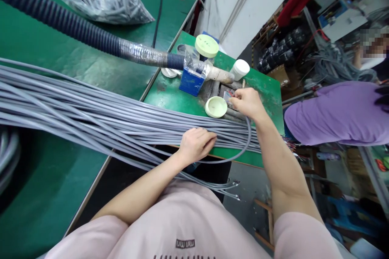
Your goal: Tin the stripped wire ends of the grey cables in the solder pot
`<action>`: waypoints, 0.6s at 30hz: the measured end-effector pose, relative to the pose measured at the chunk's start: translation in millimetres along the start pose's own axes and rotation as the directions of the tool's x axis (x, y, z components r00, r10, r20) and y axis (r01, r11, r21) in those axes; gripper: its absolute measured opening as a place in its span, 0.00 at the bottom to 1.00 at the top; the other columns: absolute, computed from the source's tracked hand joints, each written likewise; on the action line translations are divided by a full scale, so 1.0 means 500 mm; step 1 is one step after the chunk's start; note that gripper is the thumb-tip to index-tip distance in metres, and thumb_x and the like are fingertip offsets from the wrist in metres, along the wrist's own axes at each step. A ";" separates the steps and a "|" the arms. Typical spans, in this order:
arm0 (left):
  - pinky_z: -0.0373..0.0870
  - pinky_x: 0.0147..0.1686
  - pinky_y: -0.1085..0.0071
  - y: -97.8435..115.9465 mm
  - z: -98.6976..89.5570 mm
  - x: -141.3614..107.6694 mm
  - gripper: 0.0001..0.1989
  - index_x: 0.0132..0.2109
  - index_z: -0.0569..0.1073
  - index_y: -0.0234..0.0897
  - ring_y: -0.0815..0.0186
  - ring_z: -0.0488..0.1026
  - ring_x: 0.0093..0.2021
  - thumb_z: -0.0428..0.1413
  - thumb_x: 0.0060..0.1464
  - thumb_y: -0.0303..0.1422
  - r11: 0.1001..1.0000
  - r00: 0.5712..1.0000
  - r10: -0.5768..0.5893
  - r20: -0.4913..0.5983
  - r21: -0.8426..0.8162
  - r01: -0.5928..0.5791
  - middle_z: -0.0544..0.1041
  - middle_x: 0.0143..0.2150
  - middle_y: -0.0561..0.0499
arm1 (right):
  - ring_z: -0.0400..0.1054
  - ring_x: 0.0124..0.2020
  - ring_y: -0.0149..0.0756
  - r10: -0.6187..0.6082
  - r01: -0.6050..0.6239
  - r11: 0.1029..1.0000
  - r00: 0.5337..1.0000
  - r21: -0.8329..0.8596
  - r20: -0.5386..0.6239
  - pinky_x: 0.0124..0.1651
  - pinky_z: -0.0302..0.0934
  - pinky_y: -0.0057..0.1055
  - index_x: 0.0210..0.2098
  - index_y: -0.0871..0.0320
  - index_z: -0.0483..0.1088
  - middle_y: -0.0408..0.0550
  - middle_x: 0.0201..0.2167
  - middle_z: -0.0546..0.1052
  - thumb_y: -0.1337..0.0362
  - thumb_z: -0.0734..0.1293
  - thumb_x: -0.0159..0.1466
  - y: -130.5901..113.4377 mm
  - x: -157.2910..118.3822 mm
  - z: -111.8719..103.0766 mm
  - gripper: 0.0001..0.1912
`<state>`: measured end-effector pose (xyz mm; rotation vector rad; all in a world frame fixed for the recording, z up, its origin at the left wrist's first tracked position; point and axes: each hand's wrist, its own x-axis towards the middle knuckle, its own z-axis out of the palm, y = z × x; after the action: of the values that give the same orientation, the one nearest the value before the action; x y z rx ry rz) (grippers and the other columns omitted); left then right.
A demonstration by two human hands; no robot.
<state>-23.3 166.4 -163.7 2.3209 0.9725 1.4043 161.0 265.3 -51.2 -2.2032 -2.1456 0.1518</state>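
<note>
Left hand (197,144) lies flat on a big bundle of grey cables (91,103), fingers loosely curled, not really gripping. Right hand (247,103) is pinched on a small shiny bit (227,96), can't tell exactly what. The cables cross the green bench (261,89), just past a pale green lid (215,107). Further off: blue box (191,82), white bottle (240,68), black corrugated hose (60,20).

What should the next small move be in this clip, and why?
Probably the right hand should lower the end of the looped cable toward the pale green lid. That lid lies right beside its fingers, and the left hand is pressing the grey cable bundle down, while the loop shows slack.
</note>
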 end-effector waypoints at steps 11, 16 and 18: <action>0.56 0.28 0.70 0.001 -0.004 0.004 0.05 0.37 0.73 0.36 0.70 0.68 0.26 0.52 0.59 0.30 1.000 1.000 0.010 0.015 0.002 -0.010 0.74 0.25 0.54 | 0.69 0.31 0.38 0.230 -0.226 0.973 0.971 -0.049 0.070 0.37 0.59 0.30 0.21 0.60 0.73 0.48 0.21 0.74 0.65 0.65 0.53 0.095 0.070 0.038 0.08; 0.56 0.28 0.69 0.000 -0.005 0.004 0.05 0.37 0.73 0.36 0.70 0.68 0.26 0.52 0.59 0.30 0.999 1.000 0.024 0.020 0.020 -0.025 0.73 0.25 0.54 | 0.69 0.33 0.40 0.242 -0.232 0.968 0.966 -0.100 0.092 0.37 0.60 0.30 0.23 0.60 0.74 0.50 0.23 0.75 0.66 0.65 0.52 0.100 0.084 0.053 0.07; 0.56 0.28 0.69 0.000 -0.004 0.003 0.05 0.37 0.73 0.36 0.70 0.67 0.26 0.53 0.58 0.30 0.999 1.000 0.025 0.015 0.020 -0.025 0.73 0.25 0.54 | 0.70 0.34 0.40 0.240 -0.228 0.966 0.966 -0.125 0.094 0.37 0.60 0.31 0.23 0.60 0.74 0.51 0.23 0.75 0.66 0.64 0.52 0.100 0.088 0.057 0.07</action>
<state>-24.6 167.4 -161.6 2.3621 0.9608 1.3912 208.6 307.2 -86.6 -2.5678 -1.9818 0.1685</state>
